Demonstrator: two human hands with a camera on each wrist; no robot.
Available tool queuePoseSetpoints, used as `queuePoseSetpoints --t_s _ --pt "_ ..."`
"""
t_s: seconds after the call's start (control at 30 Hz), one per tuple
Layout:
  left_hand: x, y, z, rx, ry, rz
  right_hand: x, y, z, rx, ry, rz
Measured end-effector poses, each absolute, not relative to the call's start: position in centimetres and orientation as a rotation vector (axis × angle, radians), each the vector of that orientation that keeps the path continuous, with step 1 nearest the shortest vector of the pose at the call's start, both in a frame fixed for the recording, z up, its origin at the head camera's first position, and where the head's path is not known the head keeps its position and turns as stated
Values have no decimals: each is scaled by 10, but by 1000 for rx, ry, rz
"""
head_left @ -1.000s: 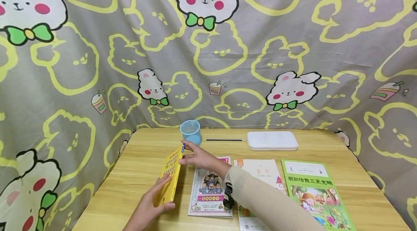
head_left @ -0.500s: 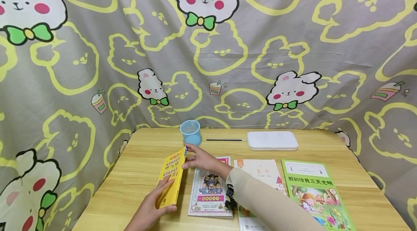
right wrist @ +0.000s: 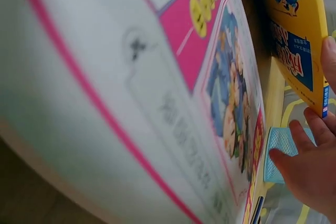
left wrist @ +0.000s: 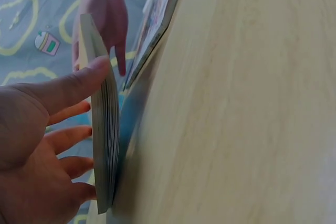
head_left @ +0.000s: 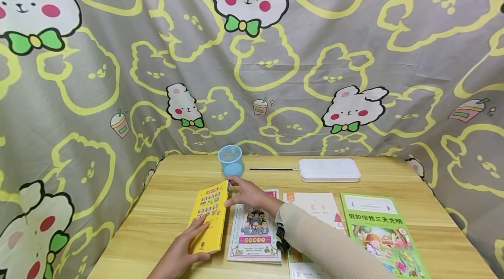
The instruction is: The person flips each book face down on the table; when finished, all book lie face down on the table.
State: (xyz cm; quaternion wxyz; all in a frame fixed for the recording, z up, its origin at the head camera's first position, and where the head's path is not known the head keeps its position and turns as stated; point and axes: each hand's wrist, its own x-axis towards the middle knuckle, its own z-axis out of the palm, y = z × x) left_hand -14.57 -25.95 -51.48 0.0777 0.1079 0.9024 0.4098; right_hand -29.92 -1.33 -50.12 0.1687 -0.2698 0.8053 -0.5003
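Beyond the yellow book point(head_left: 214, 228) sit a blue cup point(head_left: 230, 162) and closed case point(head_left: 329, 170).

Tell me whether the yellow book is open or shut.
Shut: in the left wrist view, the yellow book shows its pages packed together in one block.

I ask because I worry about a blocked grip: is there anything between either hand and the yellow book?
Nothing visible does. In the head view, the left hand holds the yellow book at its lower left; the right hand is at its upper right corner. The pink-banded book lies beside it, not between.
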Motion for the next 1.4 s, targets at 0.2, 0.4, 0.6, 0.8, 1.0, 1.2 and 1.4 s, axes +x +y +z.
queuePoseSetpoints --t_s 0.2,0.4,0.6,0.8,1.0,1.2,1.4 --pt "-146 -262 -517 311 2722 1176 -300 -10 -506 -807 2376 -1300" --pt "-147 -263 -518 306 2722 1145 -300 -11 -509 -807 2438 -1200" --pt "-149 -265 -519 308 2734 1112 -300 -13 -514 -825 2521 -1098" --pt "-151 -267 -518 327 2729 1104 -304 -15 -524 -853 2617 -979" --pt "-151 -266 -519 330 2741 1087 -306 -16 -528 -859 2651 -942" --pt "-151 -263 -520 329 2760 1071 -304 -18 -528 -812 2672 -861" --pt "-150 -262 -520 317 2754 1078 -303 -18 -524 -772 2681 -816"
